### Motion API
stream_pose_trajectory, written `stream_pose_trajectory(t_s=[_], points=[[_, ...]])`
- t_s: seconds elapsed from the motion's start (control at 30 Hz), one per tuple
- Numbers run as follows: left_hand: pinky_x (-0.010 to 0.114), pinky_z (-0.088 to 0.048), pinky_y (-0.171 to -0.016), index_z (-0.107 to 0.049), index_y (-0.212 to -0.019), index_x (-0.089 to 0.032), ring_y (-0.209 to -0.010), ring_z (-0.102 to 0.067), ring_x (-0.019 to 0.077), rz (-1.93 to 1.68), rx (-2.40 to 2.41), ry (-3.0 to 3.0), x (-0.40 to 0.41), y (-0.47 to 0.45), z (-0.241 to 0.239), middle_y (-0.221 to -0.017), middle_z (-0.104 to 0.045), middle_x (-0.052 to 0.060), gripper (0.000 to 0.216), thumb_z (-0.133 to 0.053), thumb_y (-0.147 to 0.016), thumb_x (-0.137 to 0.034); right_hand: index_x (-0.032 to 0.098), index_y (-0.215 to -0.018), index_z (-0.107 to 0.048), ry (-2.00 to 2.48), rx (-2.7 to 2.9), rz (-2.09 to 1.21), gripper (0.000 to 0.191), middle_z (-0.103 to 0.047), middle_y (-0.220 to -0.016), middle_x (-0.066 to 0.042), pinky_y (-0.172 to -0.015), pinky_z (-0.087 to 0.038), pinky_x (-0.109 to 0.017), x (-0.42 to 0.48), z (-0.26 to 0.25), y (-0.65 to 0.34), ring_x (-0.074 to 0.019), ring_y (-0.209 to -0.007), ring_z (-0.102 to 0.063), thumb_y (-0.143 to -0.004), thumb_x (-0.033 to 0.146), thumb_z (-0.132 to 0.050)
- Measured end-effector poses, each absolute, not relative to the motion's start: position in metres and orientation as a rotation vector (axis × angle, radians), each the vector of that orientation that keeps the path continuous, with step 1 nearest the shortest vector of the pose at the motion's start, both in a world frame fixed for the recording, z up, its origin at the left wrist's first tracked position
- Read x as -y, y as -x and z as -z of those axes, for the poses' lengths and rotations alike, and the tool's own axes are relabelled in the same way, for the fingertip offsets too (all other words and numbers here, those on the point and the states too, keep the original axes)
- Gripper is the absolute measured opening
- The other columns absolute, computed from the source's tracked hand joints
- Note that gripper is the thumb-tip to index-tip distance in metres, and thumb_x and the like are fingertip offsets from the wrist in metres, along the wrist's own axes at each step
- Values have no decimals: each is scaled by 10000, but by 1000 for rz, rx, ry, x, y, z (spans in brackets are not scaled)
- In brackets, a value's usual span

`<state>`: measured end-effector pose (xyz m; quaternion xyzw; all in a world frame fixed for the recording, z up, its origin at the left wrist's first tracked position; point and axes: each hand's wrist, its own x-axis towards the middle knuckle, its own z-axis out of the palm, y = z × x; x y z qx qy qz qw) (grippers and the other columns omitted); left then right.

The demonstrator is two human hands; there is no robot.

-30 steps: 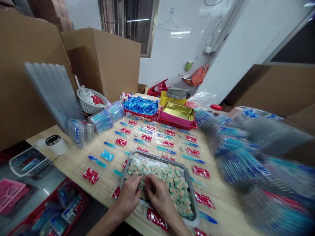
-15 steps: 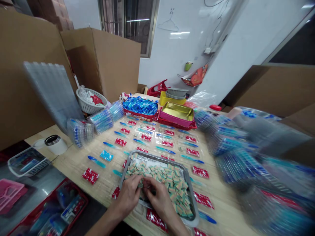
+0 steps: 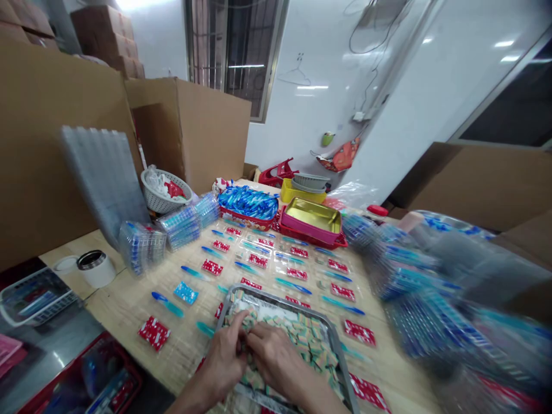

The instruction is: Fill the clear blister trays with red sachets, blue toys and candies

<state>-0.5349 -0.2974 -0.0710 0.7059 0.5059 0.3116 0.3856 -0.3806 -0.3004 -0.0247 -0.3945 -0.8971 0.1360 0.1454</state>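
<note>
A grey metal tray holds many small green-and-tan blocks with some white powder among them. My left hand is over the tray's left part, thumb and fingers closed. Touching it at the fingertips is my right hand, its fingers curled down into the same spot. What the fingertips pinch is hidden behind them. Around the tray lie clear plastic packs, each with a blue pen and a red patterned packet. One packet is blue.
At the back stand a red tub heaped with blue pens and a pink-sided gold tin. Stacked clear packs line the right side. A white cup stands near the left edge, with cardboard boxes behind.
The view has tilted up, so the tray and table appear lower. My right hand has turned over, its back now upward, and its fingers have moved in against my left hand.
</note>
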Motion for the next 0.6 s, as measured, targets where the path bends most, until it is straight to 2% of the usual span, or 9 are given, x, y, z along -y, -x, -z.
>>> stream_pose_trajectory(t_s=[0.1,0.23,0.3,0.47,0.6], points=[[244,-401,-545,-434,-1304,-139,-593,-551,135,-835,-1316,-1688,289,537,69,-669,-601,-32,736,-521,-586,-4,184,-829,-625,1108,2556,-550,215,-652,-836,-50,-677,-409,-270,285,13,381,-172,-753,-576,-717,56,-493],[238,-451,-577,-302,-1362,-165,-622,-563,110,-1018,-1347,-1479,282,546,66,-936,-643,33,825,-578,-590,-76,174,-667,-609,1164,2200,-975,122,-587,-613,20,-559,-385,-215,235,13,380,-114,-574,-516,-643,95,-519],[242,-467,-582,-318,-1344,-171,-626,-573,108,-1103,-1358,-1408,282,551,67,-984,-633,50,771,-602,-627,-150,163,-661,-605,1263,1959,-1124,58,-571,-566,31,-518,-390,-208,200,21,383,-105,-523,-503,-651,158,-548],[228,-467,-555,-532,-1158,-171,-603,-581,111,-1056,-1299,-1403,289,558,77,-873,-652,35,505,-605,-658,-174,142,-658,-607,1494,1835,-1038,56,-585,-531,28,-479,-383,-204,129,55,408,-107,-485,-511,-641,181,-570],[208,-443,-528,-592,-1067,-171,-606,-589,111,-994,-1234,-1463,292,562,81,-857,-661,38,377,-592,-691,-179,131,-623,-642,1622,1914,-882,76,-627,-547,9,-505,-375,-203,111,70,426,-123,-532,-558,-609,106,-572]])
